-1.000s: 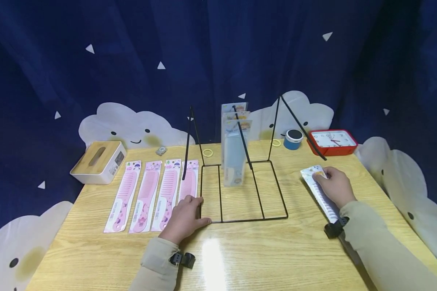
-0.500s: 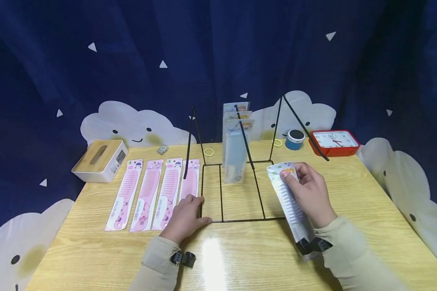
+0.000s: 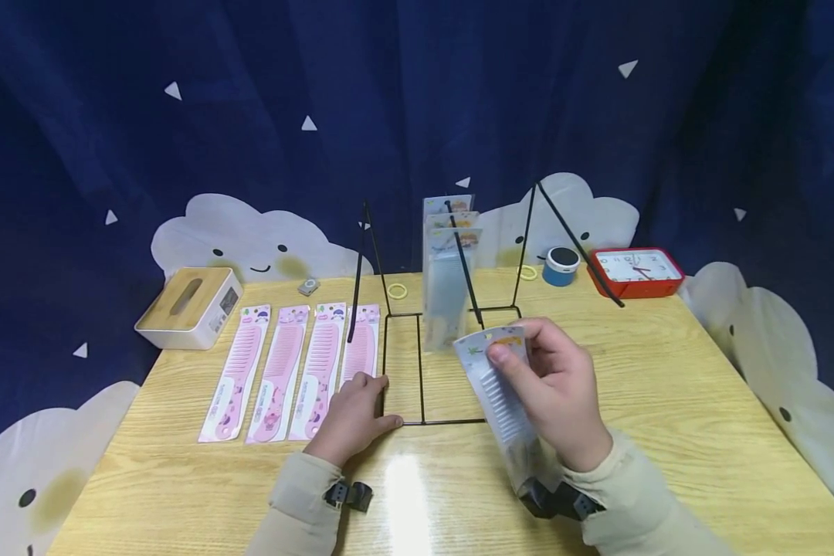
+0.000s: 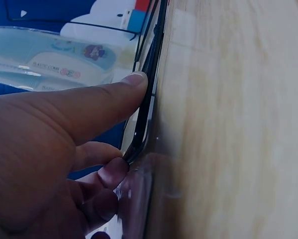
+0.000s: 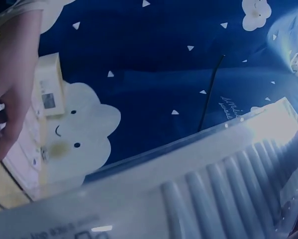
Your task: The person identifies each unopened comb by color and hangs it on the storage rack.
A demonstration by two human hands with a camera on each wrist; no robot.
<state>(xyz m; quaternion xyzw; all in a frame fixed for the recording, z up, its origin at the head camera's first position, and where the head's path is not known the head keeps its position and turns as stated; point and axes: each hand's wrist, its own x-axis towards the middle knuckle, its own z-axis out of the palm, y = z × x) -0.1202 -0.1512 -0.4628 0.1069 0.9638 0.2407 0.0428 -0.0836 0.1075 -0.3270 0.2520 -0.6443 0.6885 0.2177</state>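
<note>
Tissue box (image 3: 215,320): at ten o'clock from the left hand, beyond the row of pink packets.
Pink comb packets (image 3: 239,371): four flat on the table, between nine and twelve o'clock of the left hand, the rightmost partly covered by it; none hung.
Left hand (image 3: 350,421): thumb and fingers grip the front-left corner of the wire rack (image 3: 423,422), seemingly bracing it.
Hung packets (image 3: 447,301): three pale blue ones on the middle hook (image 3: 469,278), so that much looks done; they hang at eleven o'clock from the held packet.
Held packet (image 3: 496,386): a pale comb packet, off the hook, so its hanging seems unfinished; top tilted toward eleven o'clock, just below the hook's tip, contact unclear. It lies at three o'clock from the left hand, well apart.
Right hand (image 3: 556,398): pinches that packet from its three o'clock side, thumb in front.
Blue speaker (image 3: 561,272): at twelve o'clock from the right hand.
Red-framed clock (image 3: 635,272): at one o'clock.
</note>
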